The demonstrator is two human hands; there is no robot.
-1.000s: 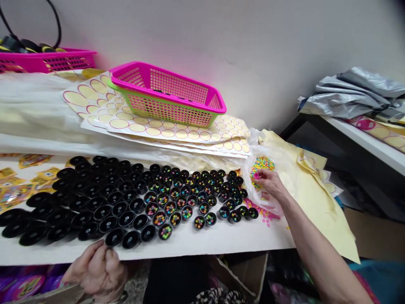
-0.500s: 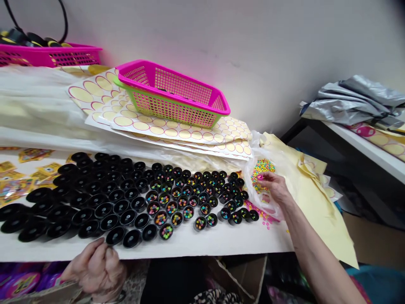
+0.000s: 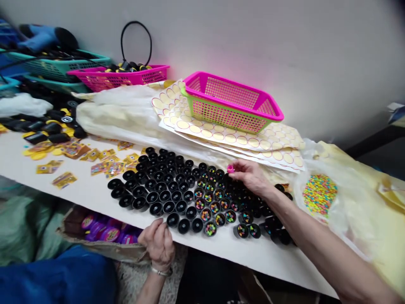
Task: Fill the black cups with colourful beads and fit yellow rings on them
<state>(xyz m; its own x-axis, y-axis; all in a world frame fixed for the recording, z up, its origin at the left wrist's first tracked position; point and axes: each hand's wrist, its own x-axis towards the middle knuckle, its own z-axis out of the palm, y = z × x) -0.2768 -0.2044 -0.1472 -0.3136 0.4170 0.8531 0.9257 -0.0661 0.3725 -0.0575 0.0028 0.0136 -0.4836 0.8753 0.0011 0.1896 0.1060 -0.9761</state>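
My right hand (image 3: 251, 177) pinches a small pink cup (image 3: 230, 169) above the back rows of black cups. Its forearm crosses over the right part of the rows and hides some of them. Several cups in the middle and right hold small coloured candies (image 3: 210, 229); the black cups (image 3: 165, 196) further left show bare bottoms. My left hand (image 3: 160, 244) is curled closed at the table's front edge, fingertips close beside the nearest black cup (image 3: 172, 220); whether anything is inside it is hidden. An open plastic bag (image 3: 299, 185) of coloured candies (image 3: 320, 193) lies at the right.
Behind the cups, a pink and green basket (image 3: 234, 101) stands on sticker sheets (image 3: 218, 136). Small yellow printed packets (image 3: 65, 180) lie at the left, near black and yellow parts (image 3: 57, 126). Below the front edge is a carton (image 3: 107, 249) with purple containers (image 3: 109, 234).
My right hand has moved left from the candy bag to over the black cups, carrying the pink cup. The view has turned left. My left hand remains closed at the table edge.
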